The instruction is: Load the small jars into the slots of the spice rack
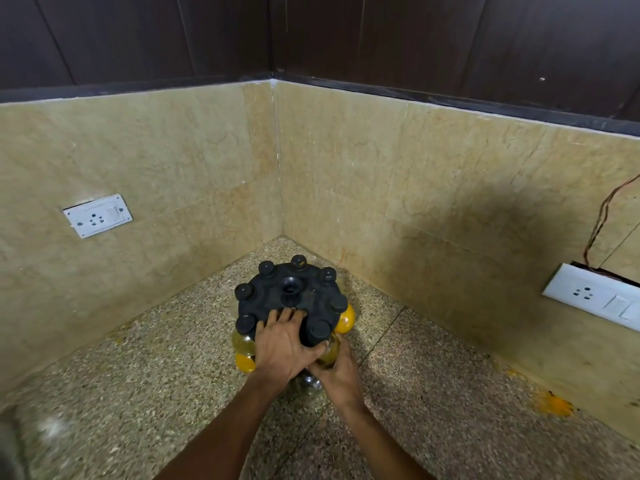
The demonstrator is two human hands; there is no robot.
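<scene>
Spice rack (290, 299), round and black, stood on the speckled tabletop (138, 358) in the wall corner, jar caps ringing its top. Left hand (282, 344) lay flat on the rack's near edge, fingers (289, 315) straight, slightly spread. Right hand (337, 374), just right of it, curled round a small jar (329, 351) at the rack's near-right slot.

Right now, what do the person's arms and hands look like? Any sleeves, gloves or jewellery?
Both forearms are bare right to the picture's lower edge: no sleeves show. The left hand and right hand wear no gloves, and no rings, watch or bracelets are visible.
</scene>
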